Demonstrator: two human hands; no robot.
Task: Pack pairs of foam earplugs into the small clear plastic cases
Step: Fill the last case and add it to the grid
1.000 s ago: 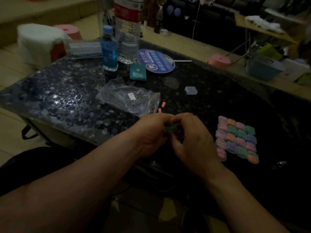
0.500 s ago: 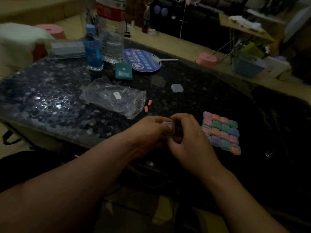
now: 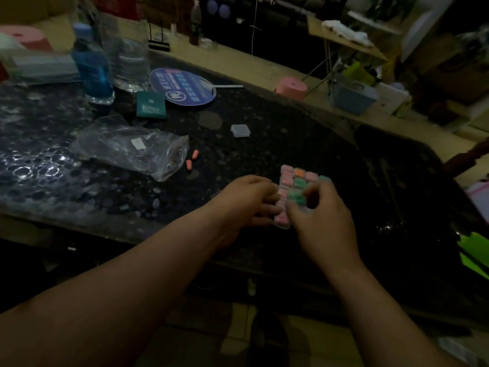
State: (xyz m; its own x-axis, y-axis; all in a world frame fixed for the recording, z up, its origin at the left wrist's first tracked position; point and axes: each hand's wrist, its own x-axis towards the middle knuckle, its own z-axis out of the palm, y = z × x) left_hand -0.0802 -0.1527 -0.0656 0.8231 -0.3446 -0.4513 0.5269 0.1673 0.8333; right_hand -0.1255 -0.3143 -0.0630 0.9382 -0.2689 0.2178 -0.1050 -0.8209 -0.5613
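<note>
Pinching a green-filled case (image 3: 297, 198) at the grid of packed cases (image 3: 293, 176), near the table's (image 3: 291, 144) front edge.
The right hand (image 3: 322, 221) pinches it between thumb and bent fingers. The left hand (image 3: 246, 200) lies against the grid's left edge, its grip lost in blur. Open tabletop lies right of the grid. Farther back sit a lone clear case (image 3: 240, 130), and two orange earplugs (image 3: 189, 164) beside a plastic bag (image 3: 127, 147).

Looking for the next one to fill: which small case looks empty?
The lone clear case beyond the loose orange earplugs: no colour inside, unlike the grid of filled cases.
</note>
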